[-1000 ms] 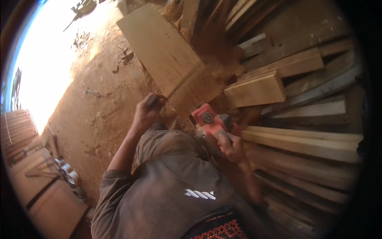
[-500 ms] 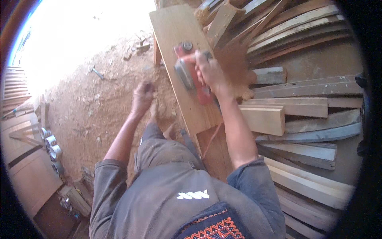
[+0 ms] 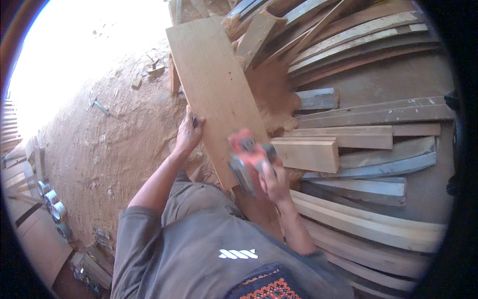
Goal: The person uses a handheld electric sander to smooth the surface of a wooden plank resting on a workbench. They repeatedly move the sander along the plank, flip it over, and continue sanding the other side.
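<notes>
My right hand (image 3: 277, 183) is wrapped around the handle of a red and grey electric hand planer (image 3: 251, 162), which is blurred by motion. The planer is at the near end of a long, pale wooden board (image 3: 219, 74), close to my body. My left hand (image 3: 189, 133) grips the board's left edge about midway along, its thumb on the top face. A small dark spot shows by that thumb; I cannot make out what it is. The planer's underside is hidden.
Stacked timber (image 3: 368, 224) lies along the right, with a thick pale block (image 3: 304, 154) beside the planer. Shavings (image 3: 271, 94) are heaped past the board's right edge. A hammer (image 3: 101, 107) lies on the dusty ground at left, and several tape rolls (image 3: 55, 205) stand at far left.
The planer has come back along the board toward me in my right hand. My left hand, raised off the board before, now holds its left edge.
</notes>
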A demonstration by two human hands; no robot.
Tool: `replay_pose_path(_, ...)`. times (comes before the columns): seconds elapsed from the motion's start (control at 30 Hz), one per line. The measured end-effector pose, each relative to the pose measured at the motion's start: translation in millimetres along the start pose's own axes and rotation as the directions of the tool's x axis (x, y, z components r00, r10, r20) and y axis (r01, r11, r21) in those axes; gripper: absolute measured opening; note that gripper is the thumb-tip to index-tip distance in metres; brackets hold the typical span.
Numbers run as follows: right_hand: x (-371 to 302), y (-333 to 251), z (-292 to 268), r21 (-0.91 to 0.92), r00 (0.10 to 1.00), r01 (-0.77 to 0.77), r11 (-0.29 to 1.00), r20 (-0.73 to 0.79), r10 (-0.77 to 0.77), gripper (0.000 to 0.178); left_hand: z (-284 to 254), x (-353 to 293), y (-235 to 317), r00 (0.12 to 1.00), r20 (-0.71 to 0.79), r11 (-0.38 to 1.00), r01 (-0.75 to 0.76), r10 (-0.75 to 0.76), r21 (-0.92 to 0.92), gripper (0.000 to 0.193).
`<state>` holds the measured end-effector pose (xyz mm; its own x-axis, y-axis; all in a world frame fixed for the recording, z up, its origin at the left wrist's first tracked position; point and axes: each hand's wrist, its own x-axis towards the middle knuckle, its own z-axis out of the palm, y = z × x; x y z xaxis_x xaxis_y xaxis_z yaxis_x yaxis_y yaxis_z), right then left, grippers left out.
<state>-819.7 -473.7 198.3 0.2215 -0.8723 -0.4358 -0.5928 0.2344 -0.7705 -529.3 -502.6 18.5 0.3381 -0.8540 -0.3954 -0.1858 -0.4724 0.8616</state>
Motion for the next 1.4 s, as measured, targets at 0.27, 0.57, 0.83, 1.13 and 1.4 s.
replay_pose_path(0.27,229,-91,36,0.129,0.899,0.436,0.891,-0.004,-0.439,0.057,-6,1,-2,0.998,-0.061,0.995,0.022,-0.017,0.093,0.071)
replay_pose_path(0.57,-53,41,-47,0.052,0.998,0.049,0.997,-0.032,-0.047,0.053,-4,4,-2,1.000,-0.020,0.995,-0.002,0.004,0.098,0.070)
replay_pose_path(0.83,42,5,-25,0.107,0.994,0.102,0.989,-0.041,-0.098,0.056,-4,2,14,0.998,0.013,0.992,-0.057,0.056,0.108,0.070)
replay_pose_path(1.13,248,-92,1,0.309,0.998,0.049,0.950,0.016,-0.057,0.061,-11,4,10,0.992,0.008,0.982,-0.129,0.129,0.136,0.071)
replay_pose_path(1.4,-56,41,-60,0.120,0.991,-0.133,0.984,0.021,0.131,0.051,-3,3,6,0.995,0.028,0.995,-0.094,0.095,-0.020,0.071)
